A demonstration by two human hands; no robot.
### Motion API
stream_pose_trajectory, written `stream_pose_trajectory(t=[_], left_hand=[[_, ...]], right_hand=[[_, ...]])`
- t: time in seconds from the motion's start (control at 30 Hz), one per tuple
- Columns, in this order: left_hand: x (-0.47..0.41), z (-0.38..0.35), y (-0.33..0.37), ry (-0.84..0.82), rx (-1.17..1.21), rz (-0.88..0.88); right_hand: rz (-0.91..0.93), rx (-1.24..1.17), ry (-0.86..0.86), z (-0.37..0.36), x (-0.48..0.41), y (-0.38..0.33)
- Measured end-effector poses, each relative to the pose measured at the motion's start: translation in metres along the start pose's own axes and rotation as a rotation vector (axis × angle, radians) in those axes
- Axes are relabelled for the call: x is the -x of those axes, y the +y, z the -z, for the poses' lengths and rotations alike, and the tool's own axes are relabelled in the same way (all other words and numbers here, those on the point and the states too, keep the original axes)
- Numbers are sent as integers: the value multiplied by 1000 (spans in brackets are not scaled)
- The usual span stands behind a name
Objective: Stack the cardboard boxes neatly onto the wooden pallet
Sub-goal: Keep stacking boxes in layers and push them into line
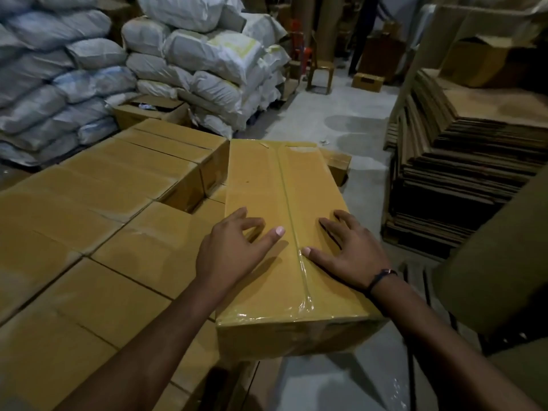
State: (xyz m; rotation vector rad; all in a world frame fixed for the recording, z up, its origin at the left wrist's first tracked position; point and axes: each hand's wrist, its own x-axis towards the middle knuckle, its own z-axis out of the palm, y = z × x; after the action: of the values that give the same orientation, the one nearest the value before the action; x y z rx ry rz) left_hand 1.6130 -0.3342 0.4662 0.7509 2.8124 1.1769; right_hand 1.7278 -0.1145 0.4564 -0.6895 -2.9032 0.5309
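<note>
A long taped cardboard box (267, 185) lies lengthwise in front of me, at the right edge of a stack of similar yellow-brown boxes (98, 221). Clear tape runs down its top seam. My left hand (234, 247) rests on the box's near left part with fingers spread. My right hand (347, 247) lies flat on the near right part, thumb at the tape seam; a dark band is on that wrist. The box's near end overhangs the floor. The pallet itself is hidden under the boxes.
White filled sacks (89, 69) are piled high at the back left and centre. A tall stack of flattened cardboard sheets (462, 179) stands at the right. An open carton (148, 109) sits behind the stack. Grey concrete floor (355, 126) runs between; a brown roll (504, 262) stands near right.
</note>
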Motion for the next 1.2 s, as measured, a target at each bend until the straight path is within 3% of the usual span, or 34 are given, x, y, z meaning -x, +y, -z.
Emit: stream_pose_trajectory(t=[0.27, 0.47, 0.63, 0.83, 1.07, 1.2], left_hand=[[-55, -77, 75, 94, -5, 87], [-113, -118, 94, 167, -21, 179], [-176, -148, 75, 199, -38, 334], [-252, -204, 35, 285, -30, 396], [-293, -255, 5, 314, -18, 545], [-304, -293, -11, 389, -31, 633]], right_hand=[[140, -1, -51, 44, -93, 98], [267, -7, -65, 53, -181, 131], [385, -2, -134, 32, -283, 131], [479, -7, -163, -26, -403, 138], [583, 7, -246, -73, -484, 149], [755, -45, -236, -110, -523, 158]])
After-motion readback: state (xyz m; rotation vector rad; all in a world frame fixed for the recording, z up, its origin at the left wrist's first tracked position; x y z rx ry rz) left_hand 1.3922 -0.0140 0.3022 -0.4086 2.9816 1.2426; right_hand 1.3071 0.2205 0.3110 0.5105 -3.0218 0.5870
